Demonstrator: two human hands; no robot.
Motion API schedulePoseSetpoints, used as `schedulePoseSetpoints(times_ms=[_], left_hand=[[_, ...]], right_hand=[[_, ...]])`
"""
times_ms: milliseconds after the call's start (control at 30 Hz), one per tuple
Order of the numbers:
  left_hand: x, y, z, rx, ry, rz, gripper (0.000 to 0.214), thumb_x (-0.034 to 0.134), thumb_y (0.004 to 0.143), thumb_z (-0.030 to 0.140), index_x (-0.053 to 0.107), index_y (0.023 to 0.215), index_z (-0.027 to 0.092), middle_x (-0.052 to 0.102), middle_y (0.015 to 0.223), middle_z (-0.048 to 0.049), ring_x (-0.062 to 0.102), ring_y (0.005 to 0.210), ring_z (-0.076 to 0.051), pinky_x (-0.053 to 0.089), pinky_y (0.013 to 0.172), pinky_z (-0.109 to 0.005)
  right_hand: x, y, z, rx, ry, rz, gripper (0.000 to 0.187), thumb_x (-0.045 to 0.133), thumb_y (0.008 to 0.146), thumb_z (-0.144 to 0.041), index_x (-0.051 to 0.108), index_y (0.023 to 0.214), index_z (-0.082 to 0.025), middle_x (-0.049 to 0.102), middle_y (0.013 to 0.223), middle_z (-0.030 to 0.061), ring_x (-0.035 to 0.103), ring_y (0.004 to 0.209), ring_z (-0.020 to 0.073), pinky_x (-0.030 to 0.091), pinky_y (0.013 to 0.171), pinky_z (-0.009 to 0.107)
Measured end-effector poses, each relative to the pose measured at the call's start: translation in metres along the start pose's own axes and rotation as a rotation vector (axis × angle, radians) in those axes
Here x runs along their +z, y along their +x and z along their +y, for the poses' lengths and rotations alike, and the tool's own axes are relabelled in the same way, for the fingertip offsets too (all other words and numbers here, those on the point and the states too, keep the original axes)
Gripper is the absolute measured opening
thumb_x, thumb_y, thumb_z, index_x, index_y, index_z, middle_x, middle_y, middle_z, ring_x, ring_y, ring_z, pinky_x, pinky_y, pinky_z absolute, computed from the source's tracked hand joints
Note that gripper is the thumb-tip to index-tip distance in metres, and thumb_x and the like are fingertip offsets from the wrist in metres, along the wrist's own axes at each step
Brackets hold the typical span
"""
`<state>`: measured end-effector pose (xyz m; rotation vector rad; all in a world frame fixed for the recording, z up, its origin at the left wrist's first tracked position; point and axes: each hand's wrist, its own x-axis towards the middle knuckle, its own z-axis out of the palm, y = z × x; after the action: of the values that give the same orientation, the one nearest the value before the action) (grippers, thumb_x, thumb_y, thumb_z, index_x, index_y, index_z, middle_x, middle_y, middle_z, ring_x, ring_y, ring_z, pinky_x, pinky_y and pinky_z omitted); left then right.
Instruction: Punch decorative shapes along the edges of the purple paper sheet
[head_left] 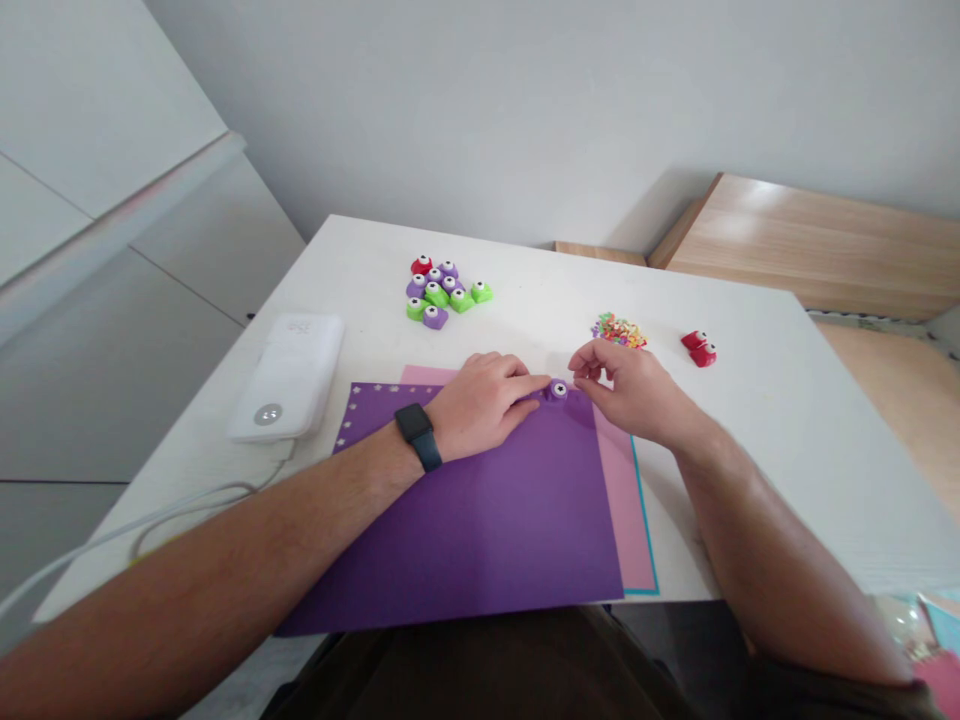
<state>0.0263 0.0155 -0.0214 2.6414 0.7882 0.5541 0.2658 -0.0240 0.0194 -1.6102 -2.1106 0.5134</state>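
A purple craft punch [558,390] with a white button and black star sits at the top edge of a purple sheet [487,530]. My left hand [487,405], with a dark watch at its wrist, lies flat on the sheet, fingers stretched out, its index fingertip touching the punch's left side. Just right of the punch, my right hand [626,385] has its thumb and index fingertips close together in a pinch; anything between them is too small to make out. Star-shaped holes [375,388] run along the sheet's upper left corner.
Pink paper [626,510] and a blue-edged sheet lie beneath the purple one. Several purple, green and red punches [442,290] stand at the back. Small colourful cutouts [621,330] and two red punches [701,348] lie right. A white device [289,375] with cables is left.
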Motion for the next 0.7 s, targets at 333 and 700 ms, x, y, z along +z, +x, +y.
schedulePoseSetpoints(times_ms=[333, 700], left_hand=[[-0.001, -0.001, 0.0, 0.002, 0.0, -0.01, 0.033, 0.055, 0.1, 0.032, 0.067, 0.131, 0.028, 0.067, 0.109, -0.0079, 0.061, 0.101, -0.024, 0.046, 0.092, -0.041], [-0.001, -0.001, 0.001, 0.001, -0.002, -0.013, 0.033, 0.055, 0.1, 0.033, 0.067, 0.131, 0.027, 0.067, 0.11, -0.008, 0.06, 0.102, -0.024, 0.046, 0.093, -0.041]], right_hand=[[-0.013, -0.001, 0.01, 0.056, -0.104, -0.096, 0.014, 0.069, 0.084, -0.025, 0.075, 0.096, -0.021, 0.075, 0.086, 0.0044, 0.068, 0.077, 0.0206, 0.052, 0.074, 0.035], [-0.001, 0.006, 0.028, 0.026, -0.405, -0.042, 0.015, 0.061, 0.088, -0.02, 0.075, 0.086, -0.019, 0.075, 0.087, 0.0094, 0.068, 0.086, 0.0256, 0.05, 0.079, 0.037]])
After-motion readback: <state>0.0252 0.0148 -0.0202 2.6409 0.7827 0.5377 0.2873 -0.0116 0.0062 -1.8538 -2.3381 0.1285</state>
